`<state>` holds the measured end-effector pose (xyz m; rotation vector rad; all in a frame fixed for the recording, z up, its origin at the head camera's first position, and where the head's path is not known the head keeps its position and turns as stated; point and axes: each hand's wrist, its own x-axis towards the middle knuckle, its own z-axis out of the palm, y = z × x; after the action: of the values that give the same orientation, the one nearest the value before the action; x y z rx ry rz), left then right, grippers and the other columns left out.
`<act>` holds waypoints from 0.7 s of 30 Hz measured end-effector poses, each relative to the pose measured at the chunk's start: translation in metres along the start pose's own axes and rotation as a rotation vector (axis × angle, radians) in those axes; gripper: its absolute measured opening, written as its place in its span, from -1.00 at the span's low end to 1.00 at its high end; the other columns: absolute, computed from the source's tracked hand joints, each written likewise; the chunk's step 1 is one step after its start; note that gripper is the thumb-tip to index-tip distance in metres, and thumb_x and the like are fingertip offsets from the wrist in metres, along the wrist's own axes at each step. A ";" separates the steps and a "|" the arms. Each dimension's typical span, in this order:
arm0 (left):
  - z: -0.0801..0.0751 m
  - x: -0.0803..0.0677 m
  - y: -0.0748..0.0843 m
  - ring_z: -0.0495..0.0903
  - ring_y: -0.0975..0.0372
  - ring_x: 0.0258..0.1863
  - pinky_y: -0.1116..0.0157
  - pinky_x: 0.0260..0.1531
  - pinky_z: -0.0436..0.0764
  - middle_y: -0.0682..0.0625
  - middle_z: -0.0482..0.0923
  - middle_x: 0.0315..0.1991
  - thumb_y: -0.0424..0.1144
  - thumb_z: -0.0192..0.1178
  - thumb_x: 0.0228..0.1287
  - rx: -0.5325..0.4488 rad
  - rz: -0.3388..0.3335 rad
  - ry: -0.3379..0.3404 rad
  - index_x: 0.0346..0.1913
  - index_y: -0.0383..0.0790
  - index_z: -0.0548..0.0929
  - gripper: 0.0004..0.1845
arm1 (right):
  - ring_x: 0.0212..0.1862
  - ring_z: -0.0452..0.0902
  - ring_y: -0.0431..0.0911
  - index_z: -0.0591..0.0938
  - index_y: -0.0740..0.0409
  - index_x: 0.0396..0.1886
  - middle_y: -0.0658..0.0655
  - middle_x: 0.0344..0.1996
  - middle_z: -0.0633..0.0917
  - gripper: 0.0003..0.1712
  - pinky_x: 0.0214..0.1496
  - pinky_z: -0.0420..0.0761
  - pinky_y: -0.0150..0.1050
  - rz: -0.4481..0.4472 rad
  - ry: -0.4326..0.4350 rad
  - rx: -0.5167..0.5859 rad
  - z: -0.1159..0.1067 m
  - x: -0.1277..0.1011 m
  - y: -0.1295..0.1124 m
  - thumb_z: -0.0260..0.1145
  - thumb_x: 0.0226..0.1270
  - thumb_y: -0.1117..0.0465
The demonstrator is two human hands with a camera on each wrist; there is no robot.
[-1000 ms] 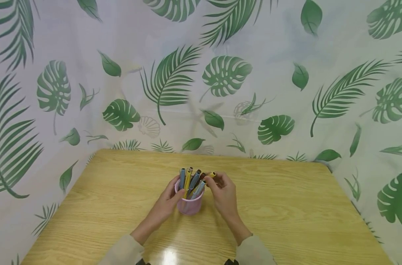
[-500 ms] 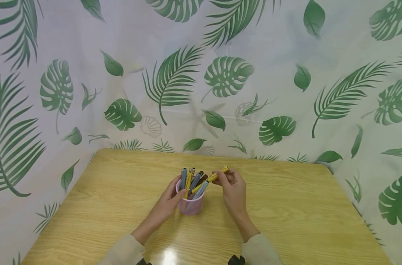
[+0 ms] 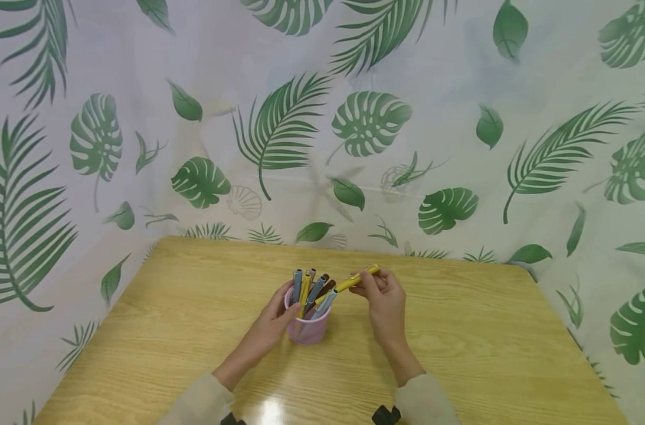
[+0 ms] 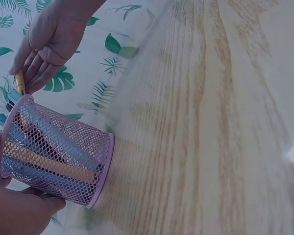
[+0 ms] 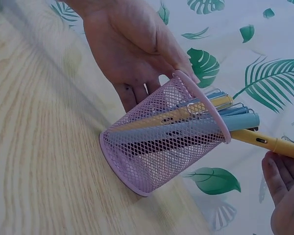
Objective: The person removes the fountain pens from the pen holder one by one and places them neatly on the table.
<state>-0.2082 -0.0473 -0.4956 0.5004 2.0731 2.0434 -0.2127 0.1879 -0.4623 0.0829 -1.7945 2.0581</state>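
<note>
A pink mesh pen holder [image 3: 307,333] stands on the wooden table, with several pens in blue, yellow, dark and light blue leaning in it. My left hand [image 3: 273,319] grips the holder from its left side, thumb at the rim; the right wrist view shows this hand [image 5: 132,49] curled round the mesh. Between thumb and fingers my right hand [image 3: 385,301] pinches a yellow pen [image 3: 354,281]. That pen slants up to the right, its lower end still inside the rim, as the right wrist view also shows for the yellow pen [image 5: 264,140].
The wooden table [image 3: 476,330] extends on both sides of the holder. A leaf-patterned cloth [image 3: 322,147] hangs behind it and at the sides. Light glares on the table's near part.
My right hand has moved right and slightly up, drawing the yellow pen partly out of the holder. My left hand keeps its grip on the holder.
</note>
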 end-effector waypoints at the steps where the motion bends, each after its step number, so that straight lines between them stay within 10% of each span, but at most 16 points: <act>1: 0.000 0.000 0.000 0.11 -0.18 0.55 -0.07 0.52 0.10 -0.36 0.03 0.60 -0.21 0.03 0.65 -0.003 -0.001 0.001 0.65 -0.23 0.06 -0.33 | -0.19 0.79 -0.01 0.51 0.47 0.04 0.52 -0.04 0.70 -0.70 -0.03 0.77 -0.11 0.003 0.005 0.001 -0.002 0.001 0.000 0.26 0.57 0.27; 21: -0.001 0.001 0.001 0.14 -0.22 0.53 -0.07 0.51 0.12 -0.44 0.11 0.55 -0.24 0.04 0.64 0.005 0.007 0.005 0.63 -0.27 0.08 -0.35 | -0.24 0.74 -0.08 0.52 0.44 0.02 0.18 -0.21 0.77 -0.69 -0.07 0.77 -0.20 0.052 0.127 0.093 -0.041 0.015 -0.011 0.22 0.60 0.21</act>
<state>-0.2091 -0.0479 -0.4944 0.5045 2.0833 2.0460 -0.2138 0.2324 -0.4541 -0.0677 -1.6416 2.1323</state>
